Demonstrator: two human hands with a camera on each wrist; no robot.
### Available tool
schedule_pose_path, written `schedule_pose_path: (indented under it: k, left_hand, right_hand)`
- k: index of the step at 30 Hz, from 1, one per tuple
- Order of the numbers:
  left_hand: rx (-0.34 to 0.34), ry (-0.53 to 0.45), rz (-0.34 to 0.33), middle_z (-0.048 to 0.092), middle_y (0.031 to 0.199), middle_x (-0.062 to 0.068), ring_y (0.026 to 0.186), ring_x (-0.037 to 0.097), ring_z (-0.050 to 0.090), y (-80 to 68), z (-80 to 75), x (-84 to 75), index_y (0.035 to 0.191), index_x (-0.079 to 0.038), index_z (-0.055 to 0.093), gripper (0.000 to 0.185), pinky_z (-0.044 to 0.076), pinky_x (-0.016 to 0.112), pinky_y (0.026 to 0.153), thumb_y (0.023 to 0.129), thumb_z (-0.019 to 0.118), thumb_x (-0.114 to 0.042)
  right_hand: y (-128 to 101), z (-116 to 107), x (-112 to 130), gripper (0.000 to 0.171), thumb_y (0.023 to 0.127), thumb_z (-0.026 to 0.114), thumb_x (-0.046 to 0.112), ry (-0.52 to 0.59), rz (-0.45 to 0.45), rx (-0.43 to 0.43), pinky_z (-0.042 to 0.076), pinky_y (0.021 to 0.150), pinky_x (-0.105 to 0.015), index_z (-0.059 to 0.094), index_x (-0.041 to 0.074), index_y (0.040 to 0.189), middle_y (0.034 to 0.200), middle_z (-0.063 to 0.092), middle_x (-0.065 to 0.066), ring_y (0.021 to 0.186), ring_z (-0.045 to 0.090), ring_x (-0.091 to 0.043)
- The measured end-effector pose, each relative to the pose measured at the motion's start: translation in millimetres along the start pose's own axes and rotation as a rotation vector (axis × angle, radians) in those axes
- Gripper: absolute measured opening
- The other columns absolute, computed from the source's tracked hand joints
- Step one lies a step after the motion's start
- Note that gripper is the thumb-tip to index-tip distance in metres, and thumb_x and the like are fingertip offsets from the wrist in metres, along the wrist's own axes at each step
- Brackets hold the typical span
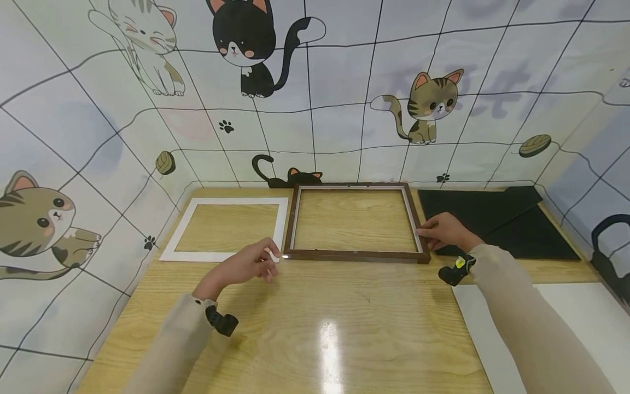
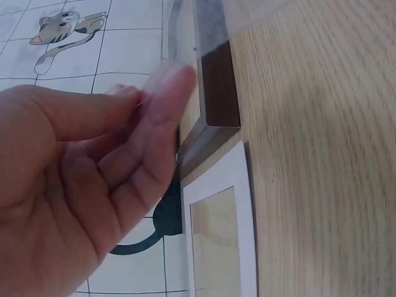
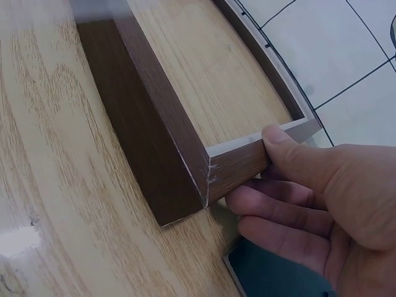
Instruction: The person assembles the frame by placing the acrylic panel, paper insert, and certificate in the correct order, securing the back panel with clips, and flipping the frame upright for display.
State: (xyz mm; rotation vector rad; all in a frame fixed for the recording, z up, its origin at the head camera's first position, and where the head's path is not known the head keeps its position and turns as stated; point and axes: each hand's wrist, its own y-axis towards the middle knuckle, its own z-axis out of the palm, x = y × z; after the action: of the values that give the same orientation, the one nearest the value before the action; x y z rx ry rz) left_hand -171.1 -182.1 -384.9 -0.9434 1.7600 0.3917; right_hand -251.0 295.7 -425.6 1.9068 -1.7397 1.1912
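Observation:
A brown picture frame (image 1: 356, 255) with a pale inner lip lies on the wooden table. My right hand (image 1: 448, 231) grips its right side near the front corner, thumb on top and fingers curled below, as the right wrist view shows. At the frame's front left corner is my left hand (image 1: 248, 262), thumb and fingertips together on the edge of a clear sheet (image 2: 260, 15). In the left wrist view this see-through sheet overlaps the brown frame; in the head view only glints of it show. A white mat border (image 1: 177, 255) lies just left of the frame.
Black backing board (image 1: 497, 219) lies right of the frame. White board (image 1: 576, 312) covers the table's front right, partly under my right forearm. A cat-printed curtain (image 1: 334, 131) rises behind and beside the table (image 1: 275, 339). A black strap-like object (image 1: 610, 262) is at the right edge.

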Motion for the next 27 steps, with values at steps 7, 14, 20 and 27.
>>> schedule_pose_path:
  k: [7, 14, 20, 27]
  left_hand:
    - [-0.094, -0.01, 0.04, 0.057, 0.084, 0.022, 0.069, 0.035, 0.057, 2.8, -4.8, 1.6, 0.106, 0.004, 0.04, 0.011, 0.047, 0.055, 0.07, 0.095, 0.038, 0.005]
    - [-0.232, -0.021, 0.061, 0.055, 0.082, 0.021, 0.07, 0.039, 0.055, 4.8, -13.7, 9.0, 0.108, 0.007, 0.041, 0.014, 0.049, 0.044, 0.064, 0.095, 0.042, 0.002]
    - [-0.367, 0.021, 0.024, 0.056, 0.08, 0.016, 0.068, 0.025, 0.054, 9.3, -24.3, 8.3, 0.109, 0.006, 0.044, 0.015, 0.044, 0.031, 0.06, 0.095, 0.044, 0.001]
    - [-0.483, -0.023, -0.001, 0.057, 0.074, 0.018, 0.064, 0.018, 0.054, 21.4, -39.0, 5.2, 0.11, 0.009, 0.042, 0.017, 0.043, 0.024, 0.056, 0.094, 0.045, 0.003]
  right_hand:
    - [-2, 2, -3, 0.04, 0.09, 0.06, 0.018, 0.014, -0.016, -0.016, 0.054, 0.061, -0.035, 0.055, -0.017, 0.111, 0.078, 0.063, -0.01, 0.064, 0.063, -0.02]
    - [-4, 2, -5, 0.039, 0.09, 0.06, 0.016, 0.033, -0.027, -0.018, 0.054, 0.061, -0.036, 0.055, -0.017, 0.111, 0.078, 0.064, -0.008, 0.065, 0.063, -0.021]
    - [-2, 1, -8, 0.038, 0.09, 0.06, 0.016, 0.045, -0.023, -0.025, 0.054, 0.061, -0.036, 0.056, -0.016, 0.109, 0.076, 0.064, -0.006, 0.064, 0.063, -0.021]
    - [1, 3, -10, 0.04, 0.089, 0.062, 0.018, 0.042, -0.021, -0.043, 0.054, 0.06, -0.035, 0.056, -0.016, 0.111, 0.079, 0.065, -0.008, 0.063, 0.063, -0.02]
